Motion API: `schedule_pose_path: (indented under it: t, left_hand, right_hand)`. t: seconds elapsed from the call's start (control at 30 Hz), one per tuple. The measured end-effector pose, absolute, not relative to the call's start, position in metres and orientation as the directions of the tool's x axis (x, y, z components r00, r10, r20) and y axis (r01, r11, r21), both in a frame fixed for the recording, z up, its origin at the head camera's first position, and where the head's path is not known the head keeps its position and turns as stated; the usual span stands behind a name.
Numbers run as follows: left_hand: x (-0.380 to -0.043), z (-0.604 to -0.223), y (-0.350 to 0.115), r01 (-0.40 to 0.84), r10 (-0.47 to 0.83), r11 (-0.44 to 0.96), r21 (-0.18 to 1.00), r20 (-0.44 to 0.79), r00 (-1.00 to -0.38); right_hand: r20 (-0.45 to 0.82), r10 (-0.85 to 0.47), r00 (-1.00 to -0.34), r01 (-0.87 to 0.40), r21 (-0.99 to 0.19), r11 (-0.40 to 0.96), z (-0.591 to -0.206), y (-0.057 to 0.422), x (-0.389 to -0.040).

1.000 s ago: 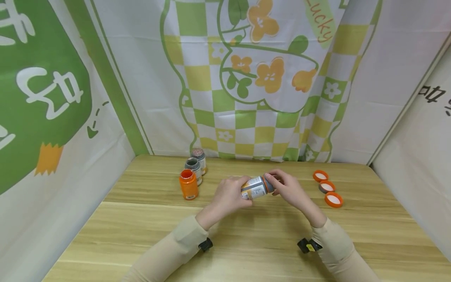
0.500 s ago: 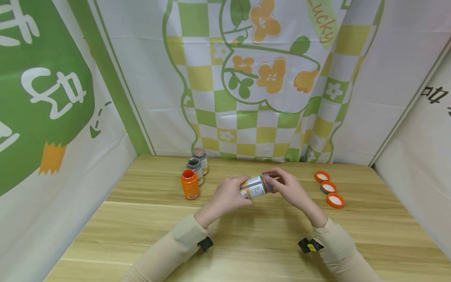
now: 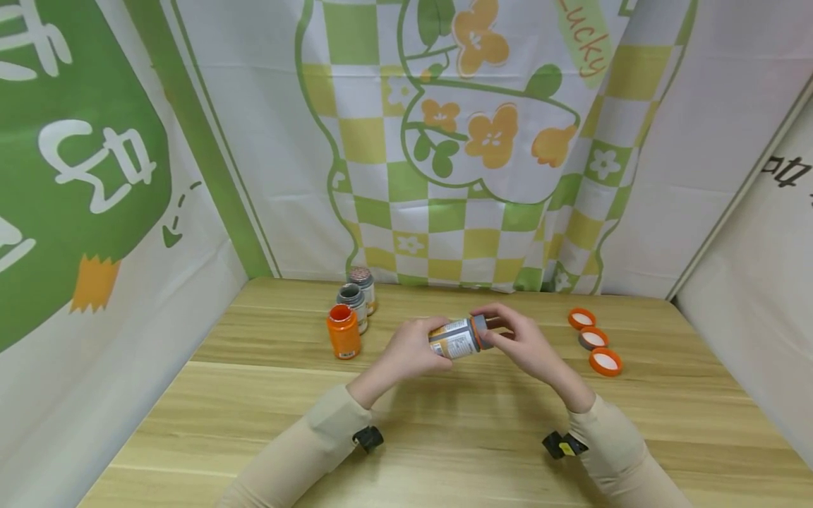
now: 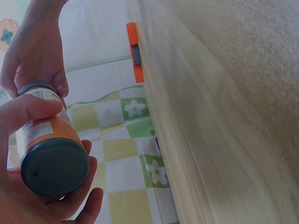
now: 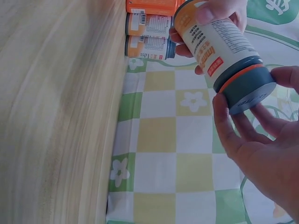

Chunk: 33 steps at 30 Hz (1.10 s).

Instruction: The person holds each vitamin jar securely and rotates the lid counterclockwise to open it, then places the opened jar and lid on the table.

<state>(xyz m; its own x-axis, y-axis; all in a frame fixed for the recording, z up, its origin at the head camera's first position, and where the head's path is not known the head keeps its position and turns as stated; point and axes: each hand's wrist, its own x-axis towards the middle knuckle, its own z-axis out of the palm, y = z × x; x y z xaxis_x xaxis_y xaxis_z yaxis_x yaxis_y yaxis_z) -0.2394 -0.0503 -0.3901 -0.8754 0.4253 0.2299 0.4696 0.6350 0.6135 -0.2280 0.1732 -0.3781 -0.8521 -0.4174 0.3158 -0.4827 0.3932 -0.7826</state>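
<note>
A grey supplement bottle (image 3: 454, 339) with a white and orange label lies tilted in the air above the table. Its body is gripped by my left hand (image 3: 416, 351), whose thumb crosses the label in the left wrist view. The dark grey cap (image 5: 250, 91) sits on the bottle's end, and a thin orange ring shows beside it. Fingertips and thumb of my right hand (image 3: 524, 343) hold this cap around its rim. From the left wrist, the bottle's dark base (image 4: 55, 166) faces the camera.
Left of the hands, an orange bottle (image 3: 344, 333) and two grey bottles (image 3: 360, 310) stand uncapped in a row on the wooden table (image 3: 457, 437). Several caps (image 3: 606, 362), inner sides up, lie in a row at the right. A patterned curtain (image 3: 444, 233) hangs behind.
My right hand's fingers have shifted around the cap and spread a little. The bottle has moved slightly left relative to the right hand; my left hand keeps its grip.
</note>
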Motion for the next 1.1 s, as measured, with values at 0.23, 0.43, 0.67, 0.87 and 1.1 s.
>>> schedule_pose_path:
  t: [0.23,0.43,0.67,0.87,1.1]
  left_hand:
    - [-0.243,-0.395,-0.051,0.454,0.437,0.582,0.674,0.211,-0.874]
    - [-0.243,-0.395,-0.054,0.441,0.465,0.528,0.726,0.188,-0.865]
    - [-0.243,-0.396,-0.054,0.419,0.485,0.498,0.759,0.157,-0.86]
    - [-0.243,-0.397,-0.054,0.412,0.476,0.516,0.751,0.148,-0.867]
    - [-0.242,-0.398,-0.053,0.412,0.463,0.532,0.74,0.154,-0.873]
  right_hand:
    - [0.386,-0.436,-0.813,-0.541,-0.777,0.321,-0.383,0.174,-0.227]
    - [0.475,-0.467,-0.746,-0.629,-0.732,0.26,-0.385,0.176,-0.227]
    - [0.501,-0.5,-0.707,-0.661,-0.719,0.214,-0.386,0.178,-0.228]
    - [0.525,-0.508,-0.683,-0.682,-0.708,0.184,-0.388,0.178,-0.23]
    - [0.526,-0.515,-0.677,-0.676,-0.721,0.152,-0.389,0.178,-0.229]
